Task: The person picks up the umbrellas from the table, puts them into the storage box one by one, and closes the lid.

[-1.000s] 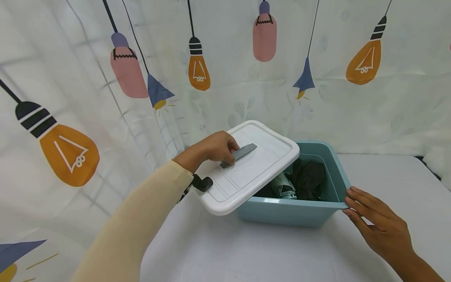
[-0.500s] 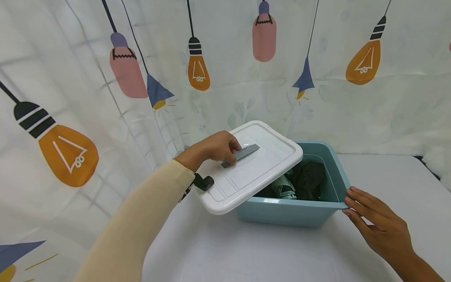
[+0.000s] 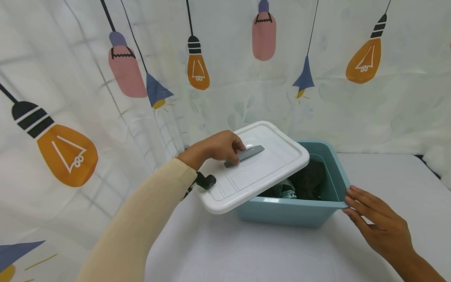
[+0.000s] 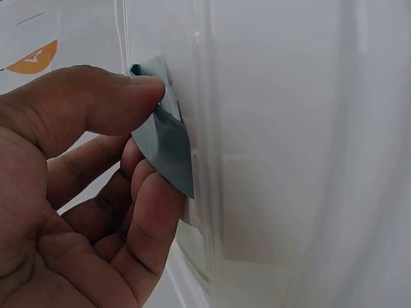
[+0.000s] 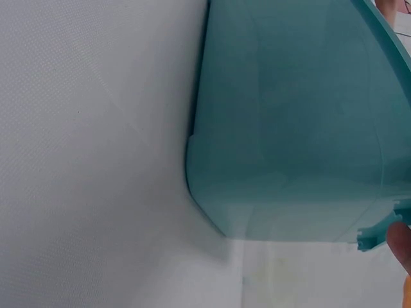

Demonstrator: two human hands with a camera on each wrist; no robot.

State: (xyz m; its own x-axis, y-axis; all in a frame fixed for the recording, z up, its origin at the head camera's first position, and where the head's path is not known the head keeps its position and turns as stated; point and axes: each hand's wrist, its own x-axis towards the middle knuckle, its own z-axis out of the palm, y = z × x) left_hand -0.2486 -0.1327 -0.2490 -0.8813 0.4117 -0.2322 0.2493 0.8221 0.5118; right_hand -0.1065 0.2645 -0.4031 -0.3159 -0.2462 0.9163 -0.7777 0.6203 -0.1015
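Observation:
My left hand (image 3: 222, 148) pinches the grey strip handle (image 3: 251, 152) on top of a white lid (image 3: 260, 172). In the left wrist view the thumb and fingers close on this folded strip (image 4: 164, 144). The lid is tilted and overlaps the left part of a blue plastic tub (image 3: 289, 213). At the tub's front right corner, my right hand (image 3: 382, 225) holds the rim, fingers along the side and thumb at the front. Inside the tub lie a dark cloth (image 3: 311, 178) and a rolled light-green cloth (image 3: 286, 190), partly hidden by the lid.
The tub stands on a white-covered table (image 3: 260, 250). Behind and to the left hangs a white curtain (image 3: 225, 78) printed with hanging lamps. A black wrist camera (image 3: 206, 181) on the left wrist sits close over the lid's left side.
My left hand has moved the lid slowly to the right, so it covers more of the tub and the rolled cloth. The right hand and the tub have stayed in place.

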